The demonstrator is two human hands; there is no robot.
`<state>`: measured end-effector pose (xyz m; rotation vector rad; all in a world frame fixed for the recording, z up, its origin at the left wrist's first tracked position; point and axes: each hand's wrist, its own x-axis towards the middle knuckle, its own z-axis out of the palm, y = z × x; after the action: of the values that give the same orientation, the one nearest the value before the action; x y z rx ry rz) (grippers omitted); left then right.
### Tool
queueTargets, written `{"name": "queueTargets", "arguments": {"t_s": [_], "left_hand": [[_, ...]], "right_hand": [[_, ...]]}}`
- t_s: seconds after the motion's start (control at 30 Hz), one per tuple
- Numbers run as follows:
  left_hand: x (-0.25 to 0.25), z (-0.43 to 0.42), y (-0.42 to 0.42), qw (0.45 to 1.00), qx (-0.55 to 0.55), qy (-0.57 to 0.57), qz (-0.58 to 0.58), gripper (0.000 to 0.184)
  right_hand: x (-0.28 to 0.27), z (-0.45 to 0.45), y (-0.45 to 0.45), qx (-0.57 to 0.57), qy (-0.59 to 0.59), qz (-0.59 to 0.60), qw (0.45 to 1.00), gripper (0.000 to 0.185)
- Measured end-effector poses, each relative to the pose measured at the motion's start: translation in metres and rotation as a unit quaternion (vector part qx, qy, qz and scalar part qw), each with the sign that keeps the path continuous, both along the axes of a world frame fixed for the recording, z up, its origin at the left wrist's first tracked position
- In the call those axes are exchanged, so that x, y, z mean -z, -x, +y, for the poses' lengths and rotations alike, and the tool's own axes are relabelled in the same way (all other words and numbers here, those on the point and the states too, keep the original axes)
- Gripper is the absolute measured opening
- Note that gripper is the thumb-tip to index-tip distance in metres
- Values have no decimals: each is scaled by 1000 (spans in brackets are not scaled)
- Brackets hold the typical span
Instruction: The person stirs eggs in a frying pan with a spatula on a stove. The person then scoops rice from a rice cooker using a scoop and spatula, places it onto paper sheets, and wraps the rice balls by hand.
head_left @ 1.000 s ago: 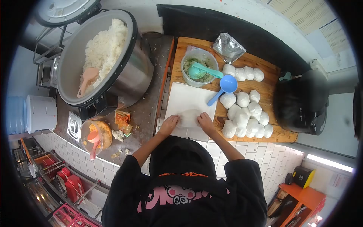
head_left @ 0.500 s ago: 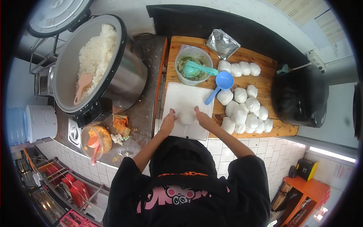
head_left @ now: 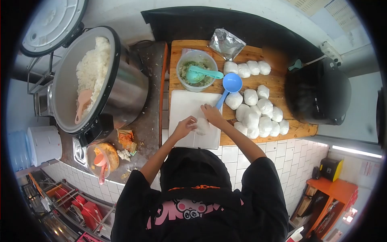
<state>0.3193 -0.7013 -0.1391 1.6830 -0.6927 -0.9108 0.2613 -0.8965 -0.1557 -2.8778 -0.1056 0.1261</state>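
Observation:
A white, round wrapped rice ball sits between my hands over a white board or sheet. The fingers of my left hand are curled against its left side. My right hand is bent over its upper right, with the fingertips closed at the wrapping; what exactly they pinch is too small to make out. Just beyond my right hand lies a blue scoop, its handle reaching over the sheet's edge. A clear tub of green-flecked filling with a turquoise spoon stands behind the sheet.
Several white wrapped balls are piled right of the sheet on the wooden table, with a row behind. A foil pouch lies at the back. Left stands a large open cooker of rice; a black pot stands far right.
Both hands have left the ball's two sides. My right hand has moved up and inward across it, and my left hand has shifted slightly right. The camera view has tilted a little.

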Motion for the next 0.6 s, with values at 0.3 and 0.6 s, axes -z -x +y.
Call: {"name": "queueTargets", "arguments": {"t_s": [0.3,0.6], "left_hand": [[31,-16,24,963,-123,-28,-236,40],[6,-38,61,962,-273,-19,25,42]], "right_hand": [[26,0,12,33,58,-92,994,22],[-7,30,32,260,-54,-52,963,16]]}}
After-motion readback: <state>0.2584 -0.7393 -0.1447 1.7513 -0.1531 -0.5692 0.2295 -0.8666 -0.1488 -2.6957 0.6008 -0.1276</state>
